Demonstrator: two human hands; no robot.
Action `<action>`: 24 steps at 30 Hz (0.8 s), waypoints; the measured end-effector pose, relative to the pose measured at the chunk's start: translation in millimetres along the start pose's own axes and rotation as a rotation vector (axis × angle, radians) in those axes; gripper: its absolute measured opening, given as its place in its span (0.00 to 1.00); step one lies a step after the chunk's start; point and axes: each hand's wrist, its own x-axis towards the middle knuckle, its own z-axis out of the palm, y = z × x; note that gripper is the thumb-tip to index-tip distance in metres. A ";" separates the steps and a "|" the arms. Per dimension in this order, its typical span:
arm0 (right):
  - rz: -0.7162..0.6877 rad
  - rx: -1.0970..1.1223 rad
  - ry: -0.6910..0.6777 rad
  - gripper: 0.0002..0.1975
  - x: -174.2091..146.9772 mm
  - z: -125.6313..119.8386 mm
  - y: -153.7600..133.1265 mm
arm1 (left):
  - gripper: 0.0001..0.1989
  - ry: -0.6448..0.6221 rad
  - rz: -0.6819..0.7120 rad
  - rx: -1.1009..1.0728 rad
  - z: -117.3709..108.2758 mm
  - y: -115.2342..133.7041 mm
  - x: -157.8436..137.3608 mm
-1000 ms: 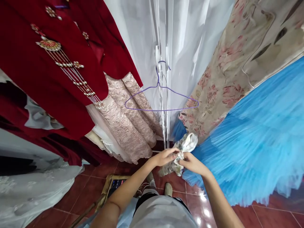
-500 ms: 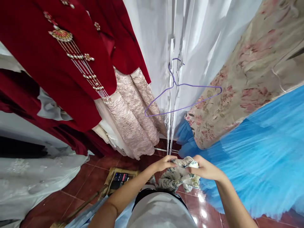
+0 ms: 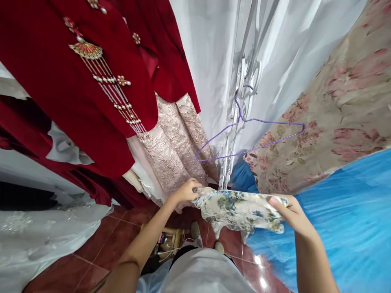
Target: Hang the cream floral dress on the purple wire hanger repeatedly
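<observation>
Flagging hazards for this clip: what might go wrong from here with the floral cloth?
The floral cloth is held near its ends, so it might droop if the left hand or right hand loosens its grip. The purple hanger hangs close ahead and could get bumped. The blue skirt beside the right hand might get brushed.

Garment point(image 3: 241, 209) between left hand point(image 3: 185, 192) and right hand point(image 3: 291, 213), over floor point(image 3: 100, 234). Hanger point(image 3: 240, 117) on rack point(image 3: 242, 71), beyond garment; curtain point(image 3: 207, 49) behind. Left: jacket point(image 3: 122, 49), skirt point(image 3: 174, 152) partly behind it. Right: dress point(image 3: 324, 134) far, gown point(image 3: 345, 215) near.
</observation>
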 end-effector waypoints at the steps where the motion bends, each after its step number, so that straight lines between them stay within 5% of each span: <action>1: 0.001 0.006 0.067 0.26 4.4 -3.3 2.2 | 0.03 0.051 0.020 0.028 -9.7 -3.9 -0.1; 6: -0.154 -0.053 0.400 0.16 50.8 -17.8 -0.4 | 0.02 0.381 0.149 -0.055 -58.2 4.5 15.1; 10: -0.292 -0.233 0.494 0.27 102.2 -19.2 -12.5 | 0.05 0.558 0.235 -0.177 -75.1 17.9 48.3; 16: -0.285 -0.398 0.538 0.16 137.8 -7.3 -11.6 | 0.10 0.504 0.169 -0.241 -84.8 11.5 90.4; 24: -0.280 -0.381 0.507 0.18 134.8 1.2 -17.8 | 0.24 0.372 0.152 -0.143 -92.8 -9.7 85.3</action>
